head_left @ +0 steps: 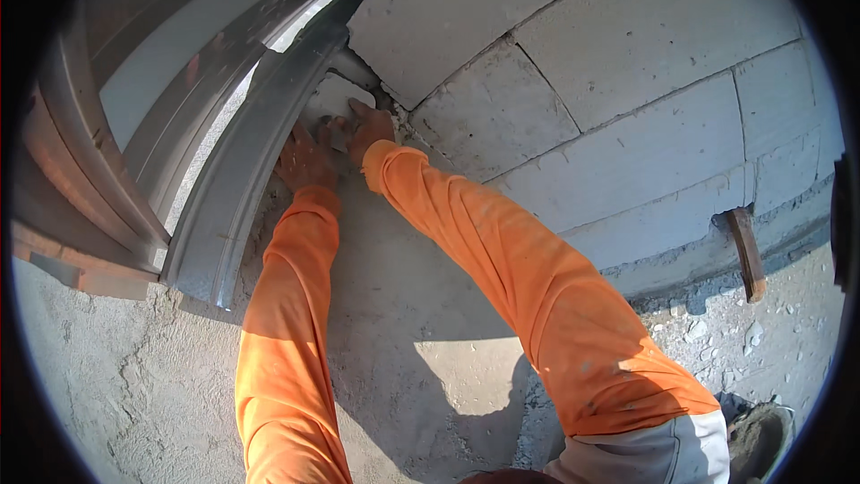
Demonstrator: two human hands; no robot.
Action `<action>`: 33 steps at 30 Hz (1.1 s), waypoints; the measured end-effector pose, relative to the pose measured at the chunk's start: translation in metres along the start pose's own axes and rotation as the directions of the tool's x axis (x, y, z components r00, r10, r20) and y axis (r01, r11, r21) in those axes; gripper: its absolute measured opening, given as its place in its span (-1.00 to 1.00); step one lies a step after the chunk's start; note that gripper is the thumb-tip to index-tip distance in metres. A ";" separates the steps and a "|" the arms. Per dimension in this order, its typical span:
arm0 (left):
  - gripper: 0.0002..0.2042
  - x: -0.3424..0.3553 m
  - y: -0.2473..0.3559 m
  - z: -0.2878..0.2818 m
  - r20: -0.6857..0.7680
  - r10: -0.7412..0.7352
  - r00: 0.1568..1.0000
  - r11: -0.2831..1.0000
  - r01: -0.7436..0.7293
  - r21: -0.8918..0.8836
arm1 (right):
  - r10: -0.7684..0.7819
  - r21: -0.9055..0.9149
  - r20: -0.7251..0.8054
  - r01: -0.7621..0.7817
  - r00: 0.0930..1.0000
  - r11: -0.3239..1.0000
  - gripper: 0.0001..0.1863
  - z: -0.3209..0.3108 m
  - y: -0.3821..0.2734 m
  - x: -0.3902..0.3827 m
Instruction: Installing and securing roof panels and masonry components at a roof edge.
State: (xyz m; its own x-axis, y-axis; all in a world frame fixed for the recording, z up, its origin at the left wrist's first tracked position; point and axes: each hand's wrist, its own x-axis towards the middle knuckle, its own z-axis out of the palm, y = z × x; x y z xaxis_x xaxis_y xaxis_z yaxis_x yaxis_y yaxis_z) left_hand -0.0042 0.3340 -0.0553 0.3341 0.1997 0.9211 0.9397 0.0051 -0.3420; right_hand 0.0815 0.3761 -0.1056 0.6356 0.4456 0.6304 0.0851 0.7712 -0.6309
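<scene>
A pale, squarish piece of block [339,95] sits in the corner between a grey metal frame profile [246,143] and the white block wall [618,152]. My right hand [369,128] grips its near right edge, fingers bent over the top. Beside the profile, my left hand [306,159] is closed at the piece's near left edge, its fingertips partly hidden. Both arms reach forward in orange sleeves. The piece's underside is out of sight.
A wooden stake [746,255] juts from the wall's base at right, above scattered rubble [699,332]. A dark round container [761,439] stands at lower right. Rough concrete floor [134,376] lies below, and more long profiles and panels lean at left.
</scene>
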 end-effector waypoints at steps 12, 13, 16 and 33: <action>-0.44 0.036 -0.006 0.009 0.062 0.106 0.992 0.994 -0.108 0.027 | 0.301 -0.059 0.048 -0.298 0.952 0.953 -0.58 -0.004 -0.032 0.010; -0.44 0.038 -0.004 0.009 0.067 0.099 0.993 0.994 -0.101 0.034 | 0.298 -0.064 0.026 -0.296 0.954 0.953 -0.59 -0.006 -0.031 0.009; -0.46 0.054 -0.003 0.009 0.214 0.004 0.977 1.000 -0.008 0.017 | 0.405 -0.111 0.080 -0.395 0.911 0.912 -0.57 -0.005 -0.046 0.022; -0.25 0.058 0.022 0.003 0.388 -0.101 0.916 0.993 0.066 0.102 | 0.325 -0.230 0.281 -0.265 0.903 0.936 -0.45 -0.028 -0.006 0.045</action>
State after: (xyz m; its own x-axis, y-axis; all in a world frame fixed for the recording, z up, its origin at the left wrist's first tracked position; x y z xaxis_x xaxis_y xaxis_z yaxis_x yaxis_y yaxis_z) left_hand 0.0354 0.3491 -0.0098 0.1832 0.5626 0.8061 0.9474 0.1179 -0.2975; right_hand 0.1307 0.3790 -0.0867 0.3863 0.7804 0.4916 0.0874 0.4997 -0.8618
